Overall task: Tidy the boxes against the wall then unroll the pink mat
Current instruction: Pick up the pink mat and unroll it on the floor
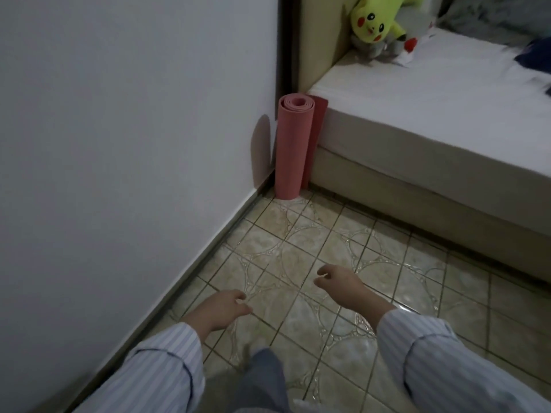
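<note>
The pink mat (293, 147) is rolled up and stands upright in the corner, between the white wall and the bed's side. Both my hands hover over the tiled floor well short of it, in striped sleeves. My left hand (222, 310) is near the wall with loosely curled fingers and holds nothing. My right hand (340, 283) is a little farther forward, fingers also loosely curled and empty. No boxes are in view.
A white wall (134, 144) runs along the left. A bed (432, 93) fills the upper right, with a yellow plush toy (375, 19) at its head. Patterned tiles (313, 248) cover the floor between wall and bed. My trouser leg shows at the bottom.
</note>
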